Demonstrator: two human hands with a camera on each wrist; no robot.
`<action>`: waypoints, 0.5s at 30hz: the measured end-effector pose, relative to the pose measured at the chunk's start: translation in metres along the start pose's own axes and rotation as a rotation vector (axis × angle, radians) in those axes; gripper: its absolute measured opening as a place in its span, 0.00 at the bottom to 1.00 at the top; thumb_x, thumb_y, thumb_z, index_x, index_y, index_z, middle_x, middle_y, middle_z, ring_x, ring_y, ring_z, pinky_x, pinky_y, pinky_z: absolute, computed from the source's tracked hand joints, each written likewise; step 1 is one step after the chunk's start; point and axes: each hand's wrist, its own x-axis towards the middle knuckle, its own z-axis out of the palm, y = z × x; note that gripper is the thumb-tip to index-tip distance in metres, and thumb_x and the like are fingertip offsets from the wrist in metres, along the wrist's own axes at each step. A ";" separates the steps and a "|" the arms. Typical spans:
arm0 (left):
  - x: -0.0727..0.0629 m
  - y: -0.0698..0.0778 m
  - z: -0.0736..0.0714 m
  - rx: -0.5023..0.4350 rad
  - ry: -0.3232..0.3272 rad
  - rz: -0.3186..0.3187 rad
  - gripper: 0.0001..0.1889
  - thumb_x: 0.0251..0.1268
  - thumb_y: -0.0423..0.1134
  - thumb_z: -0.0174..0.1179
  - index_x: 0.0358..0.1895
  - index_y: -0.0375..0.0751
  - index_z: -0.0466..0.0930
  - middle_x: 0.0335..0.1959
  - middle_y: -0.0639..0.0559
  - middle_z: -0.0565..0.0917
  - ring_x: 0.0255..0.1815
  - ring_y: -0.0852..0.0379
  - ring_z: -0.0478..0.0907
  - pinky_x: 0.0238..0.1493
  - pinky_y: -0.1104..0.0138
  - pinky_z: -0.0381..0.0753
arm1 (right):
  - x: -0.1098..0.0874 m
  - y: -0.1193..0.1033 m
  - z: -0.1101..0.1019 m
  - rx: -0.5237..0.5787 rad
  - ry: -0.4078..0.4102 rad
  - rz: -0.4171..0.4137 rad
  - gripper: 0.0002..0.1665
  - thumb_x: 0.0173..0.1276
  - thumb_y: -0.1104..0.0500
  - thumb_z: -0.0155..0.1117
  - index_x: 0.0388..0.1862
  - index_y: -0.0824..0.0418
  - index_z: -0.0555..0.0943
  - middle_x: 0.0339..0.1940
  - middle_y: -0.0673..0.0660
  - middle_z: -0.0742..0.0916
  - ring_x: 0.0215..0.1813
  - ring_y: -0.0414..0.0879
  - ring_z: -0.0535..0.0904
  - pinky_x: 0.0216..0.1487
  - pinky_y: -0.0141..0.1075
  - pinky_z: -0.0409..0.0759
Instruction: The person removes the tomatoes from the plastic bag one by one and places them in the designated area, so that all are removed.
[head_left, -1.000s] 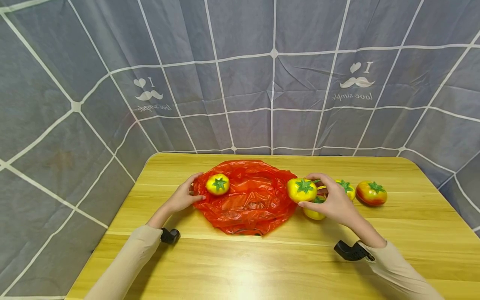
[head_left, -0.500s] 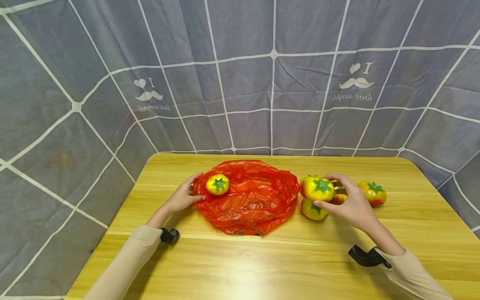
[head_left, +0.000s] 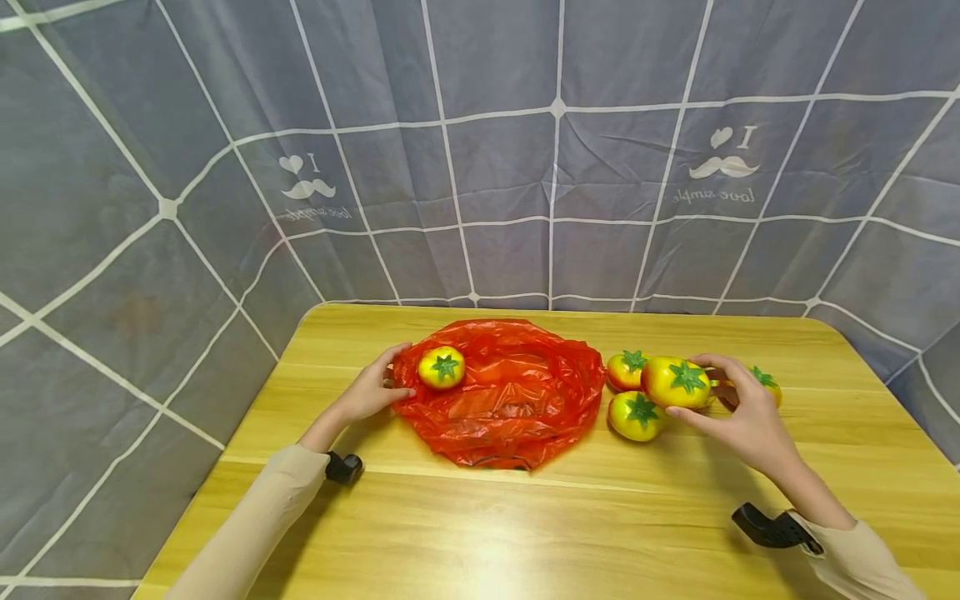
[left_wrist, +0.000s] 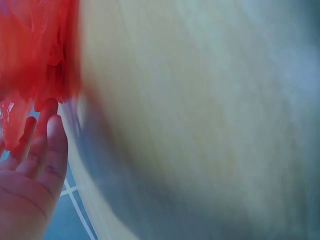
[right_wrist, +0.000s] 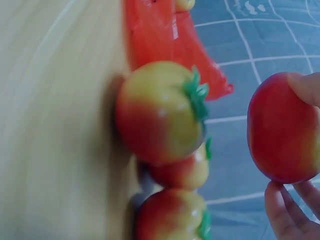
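Note:
My left hand (head_left: 369, 393) is at the left edge of a spread red plastic bag (head_left: 517, 400), its fingertips touching the film. In the left wrist view its fingers (left_wrist: 56, 142) stretch out fairly straight against the crumpled bag edge. Between thumb and fingers, my right hand (head_left: 750, 429) grips a yellow-red tomato (head_left: 663, 382) with a green star-shaped top, raised above the other tomatoes. One tomato (head_left: 441, 367) sits on the left part of the bag. Close to the bag's right edge lie a back tomato (head_left: 622, 372) and a front tomato (head_left: 632, 418).
Farther right, a tomato (head_left: 771, 390) lies partly hidden behind my right hand. Everything rests on a wooden table (head_left: 465, 533). A grey curtain (head_left: 495, 183) with white lines hangs along the table's back and left sides.
My right hand has moved right with its tomato, away from the bag's right edge, uncovering the two tomatoes there. The left hand stays at the bag's edge. The head view has shifted slightly.

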 end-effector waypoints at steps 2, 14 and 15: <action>0.000 0.000 0.000 -0.002 0.001 0.002 0.39 0.59 0.26 0.63 0.72 0.30 0.52 0.66 0.28 0.65 0.50 0.36 0.78 0.52 0.50 0.82 | -0.004 0.005 -0.003 -0.010 -0.001 0.015 0.39 0.43 0.67 0.80 0.58 0.62 0.75 0.52 0.35 0.75 0.46 0.26 0.72 0.46 0.10 0.70; 0.000 0.002 -0.002 -0.014 -0.012 -0.016 0.39 0.60 0.26 0.62 0.73 0.30 0.51 0.65 0.28 0.65 0.47 0.38 0.79 0.48 0.53 0.84 | -0.018 0.024 -0.017 -0.068 -0.027 0.024 0.39 0.43 0.65 0.81 0.57 0.65 0.74 0.51 0.28 0.72 0.46 0.20 0.70 0.45 0.10 0.70; 0.000 0.002 -0.002 -0.015 -0.013 -0.015 0.39 0.60 0.26 0.62 0.73 0.30 0.51 0.65 0.28 0.65 0.47 0.38 0.79 0.48 0.53 0.84 | -0.018 0.025 -0.019 -0.072 -0.032 0.024 0.40 0.43 0.65 0.81 0.57 0.65 0.74 0.51 0.27 0.72 0.46 0.19 0.70 0.45 0.10 0.70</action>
